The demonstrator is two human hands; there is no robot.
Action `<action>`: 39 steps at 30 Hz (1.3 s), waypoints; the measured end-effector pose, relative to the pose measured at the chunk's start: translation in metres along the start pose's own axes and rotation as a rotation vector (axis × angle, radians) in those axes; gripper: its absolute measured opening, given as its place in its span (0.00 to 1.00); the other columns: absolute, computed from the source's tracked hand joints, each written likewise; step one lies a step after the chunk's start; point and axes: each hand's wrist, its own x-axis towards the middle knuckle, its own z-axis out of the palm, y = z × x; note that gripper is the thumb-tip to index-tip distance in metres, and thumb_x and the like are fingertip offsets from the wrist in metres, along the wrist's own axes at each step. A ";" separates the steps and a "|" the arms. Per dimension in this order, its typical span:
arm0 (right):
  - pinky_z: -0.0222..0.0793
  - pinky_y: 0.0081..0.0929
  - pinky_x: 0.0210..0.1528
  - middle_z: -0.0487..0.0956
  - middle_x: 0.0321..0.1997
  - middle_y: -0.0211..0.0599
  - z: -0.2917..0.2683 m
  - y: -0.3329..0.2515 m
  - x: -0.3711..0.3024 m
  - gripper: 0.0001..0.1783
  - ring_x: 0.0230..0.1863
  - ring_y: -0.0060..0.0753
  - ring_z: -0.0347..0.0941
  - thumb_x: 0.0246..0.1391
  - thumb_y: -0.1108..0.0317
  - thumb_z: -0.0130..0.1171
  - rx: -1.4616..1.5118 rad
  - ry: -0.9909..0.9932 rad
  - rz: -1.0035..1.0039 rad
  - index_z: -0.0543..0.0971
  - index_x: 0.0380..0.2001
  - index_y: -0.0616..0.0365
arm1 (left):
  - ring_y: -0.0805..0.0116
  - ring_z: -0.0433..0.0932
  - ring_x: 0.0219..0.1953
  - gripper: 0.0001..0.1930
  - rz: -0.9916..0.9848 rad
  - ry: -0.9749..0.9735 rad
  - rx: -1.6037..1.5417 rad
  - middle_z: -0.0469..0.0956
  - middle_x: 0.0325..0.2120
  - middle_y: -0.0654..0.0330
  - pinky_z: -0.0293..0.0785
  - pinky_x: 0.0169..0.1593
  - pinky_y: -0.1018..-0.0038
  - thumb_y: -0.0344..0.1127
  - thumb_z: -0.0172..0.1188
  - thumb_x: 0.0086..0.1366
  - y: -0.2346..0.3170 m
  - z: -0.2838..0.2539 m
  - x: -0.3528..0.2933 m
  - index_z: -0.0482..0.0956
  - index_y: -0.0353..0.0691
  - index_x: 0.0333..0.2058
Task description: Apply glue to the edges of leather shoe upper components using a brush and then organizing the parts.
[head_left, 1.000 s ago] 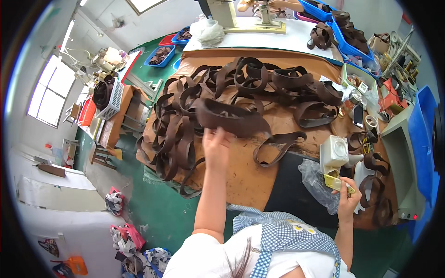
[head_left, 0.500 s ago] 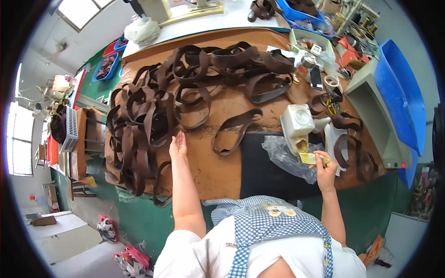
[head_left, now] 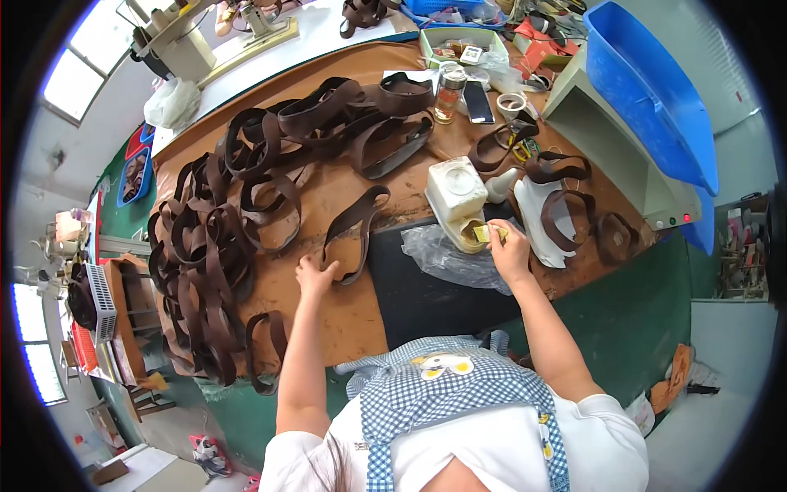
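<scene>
My left hand [head_left: 316, 277] is open over the brown table, thumb and fingers spread. Its thumb is next to the lower end of a single dark brown strap loop [head_left: 336, 225]; I cannot tell if they touch. My right hand [head_left: 510, 250] pinches a flat yellow piece [head_left: 485, 234], much of it hidden by the fingers. Its far end is at the mouth of the open cup [head_left: 464, 234] on a stained white plastic container [head_left: 456, 189]. A crumpled clear plastic bag [head_left: 434, 256] lies under the container, partly over a black mat [head_left: 410, 299].
A big tangle of brown strap loops [head_left: 209, 254] covers the table's left and back. Right of the container are a white cloth [head_left: 543, 221], scissors [head_left: 520, 149], a phone [head_left: 477, 102], a jar [head_left: 449, 94] and more loops [head_left: 567, 220]. A beige machine [head_left: 615, 139] carries a blue tray [head_left: 652, 90].
My left hand has turned over and moved from the tangle toward the single loop. My right hand has brought the yellow piece to the container's cup. The whole view has shifted and tilted.
</scene>
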 end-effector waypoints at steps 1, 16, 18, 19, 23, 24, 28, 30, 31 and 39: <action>0.73 0.37 0.33 0.82 0.32 0.44 0.005 0.006 0.002 0.07 0.31 0.48 0.80 0.59 0.69 0.57 -0.076 0.026 -0.071 0.80 0.37 0.59 | 0.40 0.64 0.57 0.42 0.175 0.118 0.050 0.66 0.53 0.40 0.66 0.58 0.56 0.47 0.73 0.50 0.015 0.000 -0.017 0.63 0.33 0.59; 0.74 0.40 0.32 0.81 0.29 0.46 -0.016 -0.007 -0.011 0.07 0.30 0.49 0.80 0.58 0.68 0.55 -0.162 -0.040 -0.026 0.79 0.33 0.59 | 0.61 0.72 0.58 0.27 0.409 -0.235 -0.544 0.73 0.56 0.49 0.67 0.59 0.71 0.32 0.60 0.66 0.066 -0.023 -0.065 0.65 0.33 0.62; 0.74 0.28 0.23 0.81 0.25 0.42 -0.019 -0.014 -0.013 0.10 0.22 0.33 0.80 0.61 0.68 0.53 0.216 -0.107 0.232 0.79 0.30 0.62 | 0.71 0.69 0.58 0.27 0.338 -0.382 -1.110 0.71 0.57 0.61 0.63 0.62 0.73 0.29 0.57 0.68 0.086 -0.044 -0.087 0.62 0.35 0.64; 0.73 0.23 0.21 0.81 0.26 0.40 -0.016 -0.015 -0.014 0.11 0.20 0.28 0.79 0.62 0.67 0.53 0.428 -0.108 0.324 0.79 0.30 0.62 | 0.71 0.68 0.60 0.28 0.334 -0.434 -1.155 0.70 0.59 0.61 0.62 0.63 0.74 0.28 0.56 0.68 0.084 -0.045 -0.089 0.60 0.38 0.66; 0.77 0.20 0.26 0.81 0.32 0.38 -0.022 -0.081 -0.004 0.11 0.25 0.25 0.79 0.64 0.66 0.53 1.033 -0.187 0.572 0.78 0.36 0.66 | 0.72 0.66 0.60 0.27 0.333 -0.477 -1.276 0.70 0.58 0.62 0.60 0.64 0.74 0.27 0.55 0.69 0.097 -0.059 -0.116 0.61 0.38 0.65; 0.77 0.20 0.28 0.81 0.32 0.37 -0.022 -0.098 -0.003 0.12 0.29 0.24 0.79 0.65 0.65 0.53 1.035 -0.205 0.513 0.78 0.37 0.65 | 0.73 0.67 0.60 0.27 0.379 -0.453 -1.226 0.70 0.58 0.62 0.61 0.63 0.74 0.27 0.55 0.69 0.101 -0.061 -0.120 0.61 0.38 0.65; 0.76 0.19 0.28 0.81 0.33 0.38 -0.019 -0.164 -0.001 0.12 0.28 0.24 0.79 0.65 0.66 0.53 0.968 -0.212 0.259 0.78 0.39 0.65 | 0.73 0.69 0.57 0.26 0.487 -0.412 -1.144 0.72 0.56 0.62 0.64 0.61 0.75 0.26 0.55 0.69 0.107 -0.064 -0.131 0.62 0.36 0.64; 0.76 0.19 0.28 0.82 0.34 0.39 -0.016 -0.183 -0.002 0.10 0.27 0.23 0.80 0.65 0.69 0.53 0.801 -0.232 0.031 0.78 0.40 0.66 | 0.74 0.69 0.56 0.25 0.508 -0.393 -1.101 0.73 0.55 0.61 0.65 0.60 0.75 0.27 0.55 0.70 0.111 -0.067 -0.134 0.62 0.36 0.64; 0.76 0.19 0.28 0.82 0.34 0.39 -0.014 -0.190 -0.001 0.10 0.27 0.23 0.80 0.65 0.69 0.53 0.802 -0.226 0.027 0.78 0.40 0.66 | 0.74 0.70 0.55 0.25 0.520 -0.365 -1.061 0.73 0.54 0.61 0.66 0.59 0.76 0.27 0.55 0.70 0.111 -0.069 -0.135 0.63 0.36 0.64; 0.75 0.20 0.26 0.81 0.32 0.39 -0.005 -0.199 0.001 0.07 0.25 0.26 0.81 0.62 0.74 0.54 0.500 -0.154 -0.344 0.79 0.40 0.66 | 0.73 0.69 0.58 0.29 0.516 -0.422 -1.036 0.70 0.57 0.62 0.65 0.61 0.74 0.23 0.54 0.69 0.111 -0.068 -0.136 0.58 0.38 0.66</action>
